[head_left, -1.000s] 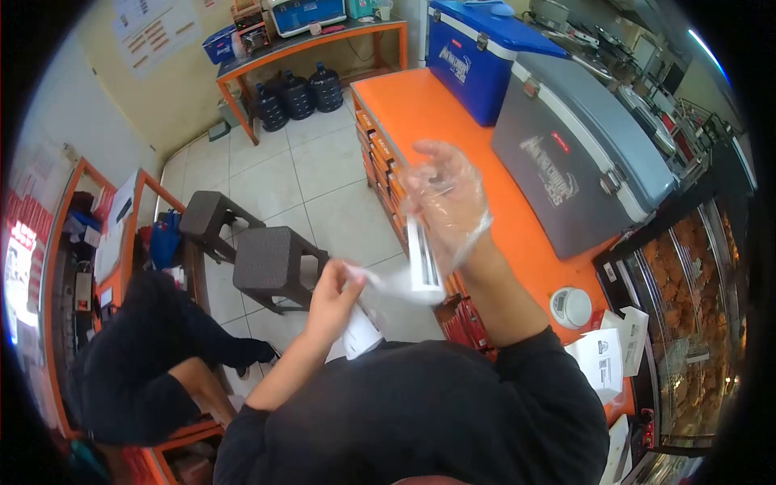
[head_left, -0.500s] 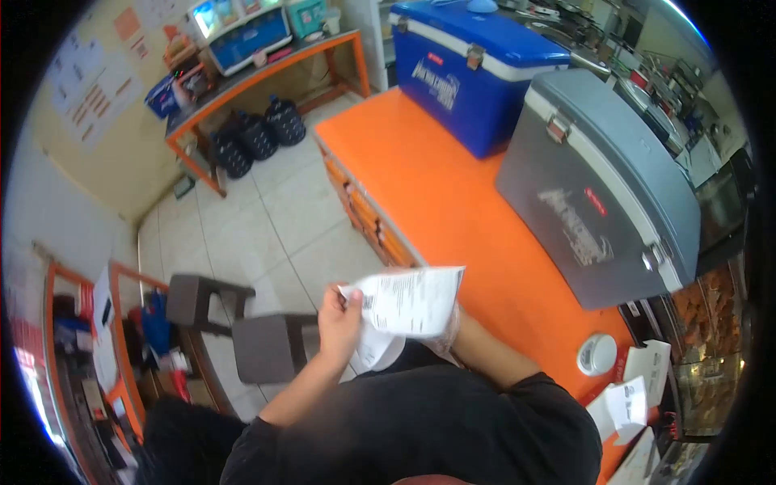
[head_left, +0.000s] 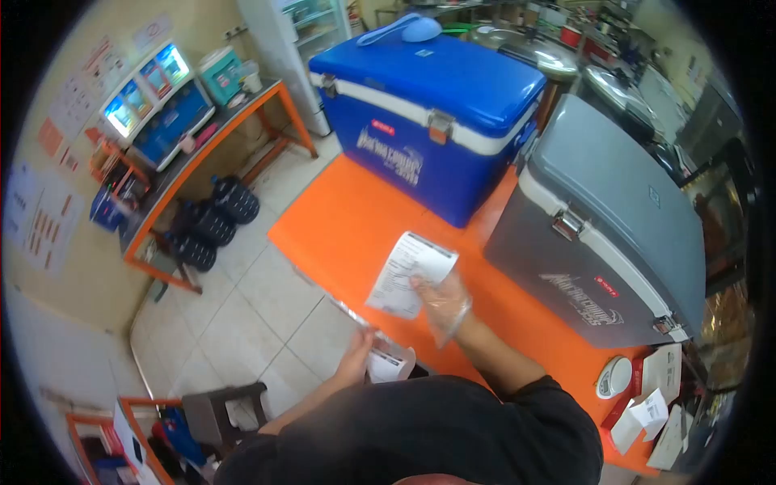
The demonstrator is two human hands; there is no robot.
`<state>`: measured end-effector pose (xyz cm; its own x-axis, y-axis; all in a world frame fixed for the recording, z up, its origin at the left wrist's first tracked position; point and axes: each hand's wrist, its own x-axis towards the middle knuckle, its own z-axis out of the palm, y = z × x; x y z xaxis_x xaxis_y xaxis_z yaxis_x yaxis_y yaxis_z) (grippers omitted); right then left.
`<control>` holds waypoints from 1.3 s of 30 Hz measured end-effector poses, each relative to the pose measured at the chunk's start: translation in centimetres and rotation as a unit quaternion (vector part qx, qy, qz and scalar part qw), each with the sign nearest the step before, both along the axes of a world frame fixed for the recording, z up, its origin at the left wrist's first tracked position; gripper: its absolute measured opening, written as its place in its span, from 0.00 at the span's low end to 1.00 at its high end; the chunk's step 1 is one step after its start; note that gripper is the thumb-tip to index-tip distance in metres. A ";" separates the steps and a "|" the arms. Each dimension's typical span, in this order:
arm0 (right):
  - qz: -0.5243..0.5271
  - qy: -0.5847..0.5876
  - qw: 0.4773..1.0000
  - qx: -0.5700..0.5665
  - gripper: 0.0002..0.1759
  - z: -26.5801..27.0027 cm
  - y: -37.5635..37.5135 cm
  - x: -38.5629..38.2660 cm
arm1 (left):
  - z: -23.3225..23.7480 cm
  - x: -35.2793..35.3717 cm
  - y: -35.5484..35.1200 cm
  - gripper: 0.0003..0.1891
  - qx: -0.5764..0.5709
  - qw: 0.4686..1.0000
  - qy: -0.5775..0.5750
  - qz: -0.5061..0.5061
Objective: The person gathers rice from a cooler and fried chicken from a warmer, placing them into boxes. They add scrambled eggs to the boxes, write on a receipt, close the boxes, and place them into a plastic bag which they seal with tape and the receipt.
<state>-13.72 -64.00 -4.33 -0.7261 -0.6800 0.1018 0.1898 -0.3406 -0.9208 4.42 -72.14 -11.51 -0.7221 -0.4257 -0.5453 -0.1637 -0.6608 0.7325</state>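
Note:
My right hand (head_left: 446,303), in a clear plastic glove, grips a printed paper receipt (head_left: 396,279) between thumb and fingers. The slip is held up over the near left edge of the orange table (head_left: 356,242), its print facing me. Lower and closer to my body, my bare left hand (head_left: 354,360) is closed on a second white paper slip (head_left: 388,365), which curls at its right side and also carries print. My sleeve and chest hide part of that lower slip.
A blue cooler box (head_left: 404,145) with a blue scoop (head_left: 420,30) on its lid and a grey cooler box (head_left: 590,267) stand on the table. Beside them are a white round scale (head_left: 614,376) and open cartons (head_left: 647,412). A dark stool (head_left: 214,416) stands on the tiled floor at left.
Both hands were together at the papers; now they are apart. My right hand has carried one receipt forward over the table, while my left keeps the other slip low. The view has shifted.

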 end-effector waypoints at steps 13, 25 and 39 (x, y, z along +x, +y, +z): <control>-0.221 0.091 0.970 0.038 0.26 9.3 0.1 -3.9 | 9.9 -19.4 -17.2 0.42 -0.154 0.905 0.329 -0.220; -0.307 0.009 0.949 0.066 0.21 12.2 0.8 -3.2 | 18.4 -26.0 -7.4 0.40 -0.059 0.826 0.424 -0.366; -0.328 0.061 0.943 0.013 0.19 15.1 9.2 -5.1 | 20.7 -23.3 -0.1 0.30 -0.207 0.778 0.398 -0.439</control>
